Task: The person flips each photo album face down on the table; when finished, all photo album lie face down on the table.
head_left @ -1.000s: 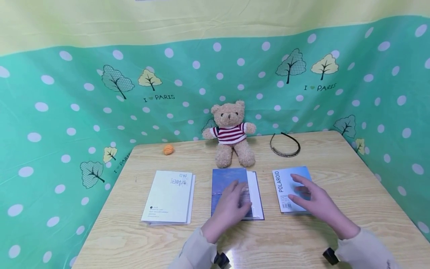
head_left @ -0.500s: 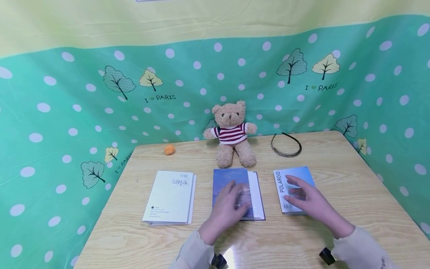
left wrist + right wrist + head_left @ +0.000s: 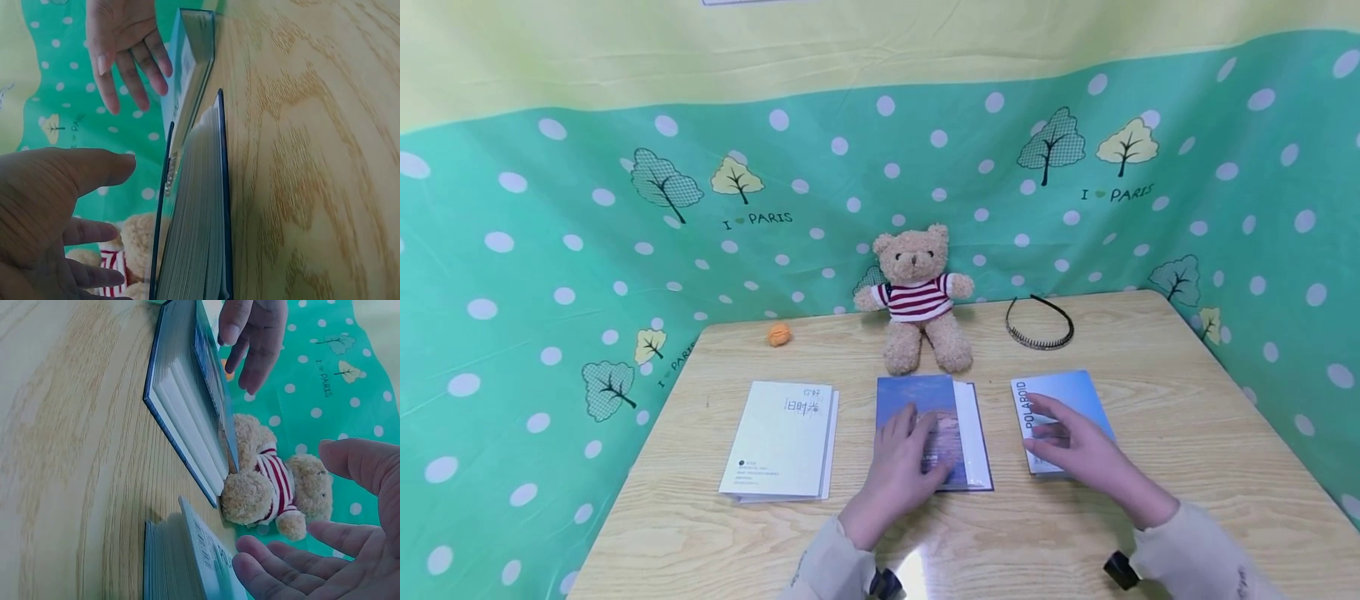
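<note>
My left hand (image 3: 895,467) hovers with loosely spread fingers over a dark blue photo album (image 3: 917,393), whose front cover lies partly raised off its pages in the wrist views. A gap shows between hand and cover in the left wrist view. My right hand (image 3: 1078,437) hangs, fingers slightly bent and thumb apart, above a light blue album (image 3: 1067,386) marked POLAROID. Nothing is held in either hand. At the left lies a white album (image 3: 775,442) with handwritten-style lettering on its cover.
A teddy bear (image 3: 917,304) in a striped shirt sits at the back, against a green dotted cloth (image 3: 820,200). A black headband (image 3: 1041,343) lies to its right and a small orange object (image 3: 778,334) to its left. All stand on a wooden table (image 3: 655,533).
My right hand has drifted left across the POLAROID album. My left hand has shifted slightly left over the blue album. The albums have not moved on the table.
</note>
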The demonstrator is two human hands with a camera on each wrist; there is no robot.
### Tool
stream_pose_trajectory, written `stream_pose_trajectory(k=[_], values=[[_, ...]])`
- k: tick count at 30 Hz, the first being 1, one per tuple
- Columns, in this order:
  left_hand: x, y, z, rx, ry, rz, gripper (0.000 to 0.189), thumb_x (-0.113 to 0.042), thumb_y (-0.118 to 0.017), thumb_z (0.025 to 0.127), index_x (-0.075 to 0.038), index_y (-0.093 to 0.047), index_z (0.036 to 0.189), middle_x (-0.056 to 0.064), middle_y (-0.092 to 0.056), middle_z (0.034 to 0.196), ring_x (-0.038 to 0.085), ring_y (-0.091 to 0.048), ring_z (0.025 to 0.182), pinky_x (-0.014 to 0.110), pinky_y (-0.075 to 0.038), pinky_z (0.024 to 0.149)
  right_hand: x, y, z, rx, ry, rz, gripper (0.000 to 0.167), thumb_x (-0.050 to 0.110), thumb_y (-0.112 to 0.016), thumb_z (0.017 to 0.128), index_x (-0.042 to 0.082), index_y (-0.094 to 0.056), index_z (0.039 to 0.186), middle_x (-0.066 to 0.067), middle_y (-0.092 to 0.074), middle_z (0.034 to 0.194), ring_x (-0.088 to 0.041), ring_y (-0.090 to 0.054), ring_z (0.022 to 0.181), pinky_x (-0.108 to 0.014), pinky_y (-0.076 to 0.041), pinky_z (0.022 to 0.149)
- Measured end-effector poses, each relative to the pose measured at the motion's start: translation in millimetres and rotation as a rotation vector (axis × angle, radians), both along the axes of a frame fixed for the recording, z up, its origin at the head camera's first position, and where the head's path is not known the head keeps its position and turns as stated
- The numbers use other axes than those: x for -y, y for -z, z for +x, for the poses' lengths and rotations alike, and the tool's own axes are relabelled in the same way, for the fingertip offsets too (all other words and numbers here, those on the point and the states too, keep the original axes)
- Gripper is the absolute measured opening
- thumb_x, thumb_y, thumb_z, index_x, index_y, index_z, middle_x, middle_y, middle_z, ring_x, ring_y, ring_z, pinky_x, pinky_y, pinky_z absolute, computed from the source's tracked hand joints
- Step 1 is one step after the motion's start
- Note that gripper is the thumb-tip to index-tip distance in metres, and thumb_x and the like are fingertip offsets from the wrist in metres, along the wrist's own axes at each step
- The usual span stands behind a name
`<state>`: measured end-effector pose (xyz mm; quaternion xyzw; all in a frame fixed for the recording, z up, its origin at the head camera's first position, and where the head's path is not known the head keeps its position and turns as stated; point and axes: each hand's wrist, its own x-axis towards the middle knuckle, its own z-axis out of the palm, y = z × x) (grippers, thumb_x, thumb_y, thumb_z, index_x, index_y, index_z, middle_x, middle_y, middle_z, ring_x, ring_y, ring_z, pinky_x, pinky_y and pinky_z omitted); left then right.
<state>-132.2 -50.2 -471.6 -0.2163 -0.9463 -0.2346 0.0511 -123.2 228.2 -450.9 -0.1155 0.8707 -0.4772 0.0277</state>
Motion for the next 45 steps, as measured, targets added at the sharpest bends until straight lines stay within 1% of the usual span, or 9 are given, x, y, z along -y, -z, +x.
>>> stream_pose_trajectory(k=[8, 15, 21, 26, 29, 33, 37, 41, 45], values=[[1.7, 0.5, 0.5, -0.011, 0.020, -0.092, 0.081, -0.049, -0.075, 0.079, -0.011, -0.045, 0.144, 0.025, -0.034, 0.150, 0.047, -0.031, 0.136, 0.068, -0.024, 0.107, 4.6, 0.9, -0.7, 0.039, -0.035, -0.044, 0.069, 0.019, -0.069, 0.092, -0.003, -0.035, 0.147, -0.032, -0.044, 0.140, -0.039, -0.058, 0.112, -0.042, -0.053, 0.090], [3.2, 1.6, 1.6, -0.024, 0.016, -0.131, 0.085, -0.052, -0.076, 0.077, -0.012, -0.044, 0.145, 0.026, -0.032, 0.150, 0.048, -0.030, 0.136, 0.070, -0.024, 0.105, 6.7, 1.2, -2.1, 0.073, -0.056, -0.078, 0.070, 0.021, -0.069, 0.091, -0.003, -0.034, 0.147, -0.032, -0.043, 0.141, -0.039, -0.057, 0.114, -0.040, -0.052, 0.092], [6.2, 3.2, 1.4, -0.016, 0.007, -0.122, 0.086, -0.052, -0.076, 0.076, -0.011, -0.044, 0.145, 0.027, -0.030, 0.151, 0.051, -0.028, 0.136, 0.073, -0.023, 0.103, 9.4, 4.4, -3.7, 0.086, -0.084, -0.077, 0.071, 0.021, -0.069, 0.091, -0.002, -0.033, 0.148, -0.032, -0.042, 0.141, -0.040, -0.056, 0.114, -0.038, -0.052, 0.092], [10.1, 5.0, 0.8, -0.009, 0.000, -0.116, 0.085, -0.052, -0.077, 0.076, -0.012, -0.045, 0.144, 0.028, -0.029, 0.151, 0.051, -0.026, 0.136, 0.075, -0.023, 0.102, 13.1, 5.3, -3.5, 0.115, -0.112, -0.099, 0.071, 0.021, -0.069, 0.092, -0.002, -0.032, 0.149, -0.033, -0.040, 0.142, -0.042, -0.055, 0.117, -0.042, -0.050, 0.095], [12.1, 5.6, 0.8, 0.011, -0.002, -0.109, 0.085, -0.052, -0.076, 0.077, -0.012, -0.044, 0.145, 0.028, -0.027, 0.152, 0.051, -0.024, 0.137, 0.075, -0.023, 0.102, 15.2, 5.6, -2.7, 0.138, -0.122, -0.121, 0.073, 0.021, -0.069, 0.091, -0.003, -0.031, 0.149, -0.034, -0.039, 0.143, -0.042, -0.054, 0.117, -0.043, -0.050, 0.096], [14.4, 5.9, 1.3, 0.047, -0.010, -0.099, 0.087, -0.053, -0.075, 0.077, -0.012, -0.042, 0.147, 0.027, -0.024, 0.154, 0.051, -0.021, 0.139, 0.073, -0.022, 0.104, 18.2, 6.0, -1.9, 0.155, -0.141, -0.140, 0.075, 0.021, -0.070, 0.090, -0.005, -0.030, 0.148, -0.034, -0.039, 0.142, -0.042, -0.055, 0.115, -0.040, -0.051, 0.095], [16.2, 6.1, 1.8, 0.066, -0.013, -0.092, 0.088, -0.054, -0.074, 0.078, -0.013, -0.040, 0.148, 0.027, -0.021, 0.155, 0.050, -0.019, 0.140, 0.070, -0.024, 0.106, 21.2, 7.4, -1.4, 0.163, -0.151, -0.133, 0.076, 0.020, -0.071, 0.089, -0.005, -0.030, 0.148, -0.035, -0.040, 0.141, -0.042, -0.055, 0.114, -0.039, -0.051, 0.094], [17.5, 5.4, 3.2, 0.089, -0.009, -0.074, 0.089, -0.055, -0.074, 0.078, -0.013, -0.040, 0.149, 0.027, -0.018, 0.156, 0.050, -0.017, 0.141, 0.067, -0.028, 0.106, 23.8, 10.6, -0.7, 0.185, -0.146, -0.117, 0.077, 0.021, -0.072, 0.088, -0.003, -0.030, 0.149, -0.033, -0.040, 0.142, -0.040, -0.056, 0.114, -0.034, -0.052, 0.092], [18.4, 5.4, 3.8, 0.104, -0.008, -0.067, 0.090, -0.055, -0.074, 0.078, -0.013, -0.040, 0.149, 0.026, -0.017, 0.157, 0.050, -0.015, 0.142, 0.063, -0.029, 0.107, 25.8, 12.8, -0.4, 0.184, -0.168, -0.125, 0.078, 0.020, -0.072, 0.088, -0.005, -0.029, 0.148, -0.034, -0.039, 0.142, -0.040, -0.057, 0.112, -0.027, -0.052, 0.089]])
